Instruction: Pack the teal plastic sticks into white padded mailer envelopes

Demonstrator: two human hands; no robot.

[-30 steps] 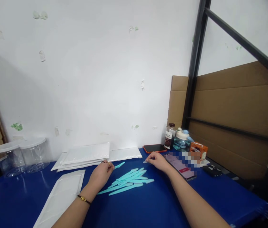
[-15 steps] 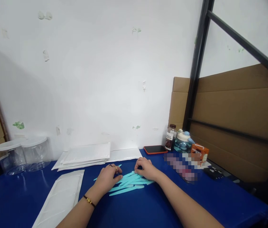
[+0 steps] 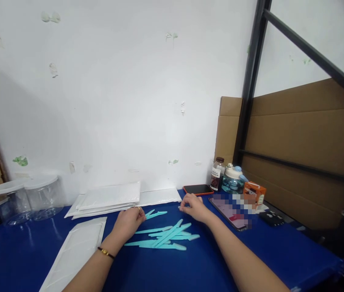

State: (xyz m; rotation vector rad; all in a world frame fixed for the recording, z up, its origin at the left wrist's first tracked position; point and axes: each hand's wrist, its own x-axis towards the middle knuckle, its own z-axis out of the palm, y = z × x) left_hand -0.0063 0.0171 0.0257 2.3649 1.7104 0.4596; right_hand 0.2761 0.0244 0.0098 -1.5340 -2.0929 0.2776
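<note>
left hand (image 3: 128,223): pinched on a slim turquoise tool (image 3: 160,213); a second turquoise tip (image 3: 150,212) shows alongside — cannot tell whether it is gripped too
right hand (image 3: 195,207): pinching a small pale piece (image 3: 180,208), apart from the pile
turquoise pile (image 3: 172,235): loose, crossed tools lying on the blue table (image 3: 165,271) — between the hands, a little nearer the person
white mailers (image 3: 111,196): stacked beyond the left hand
orange-edged phone (image 3: 198,189): flat, just beyond the right hand

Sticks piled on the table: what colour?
The sticks are mostly light turquoise, clearest in the head view.
</note>
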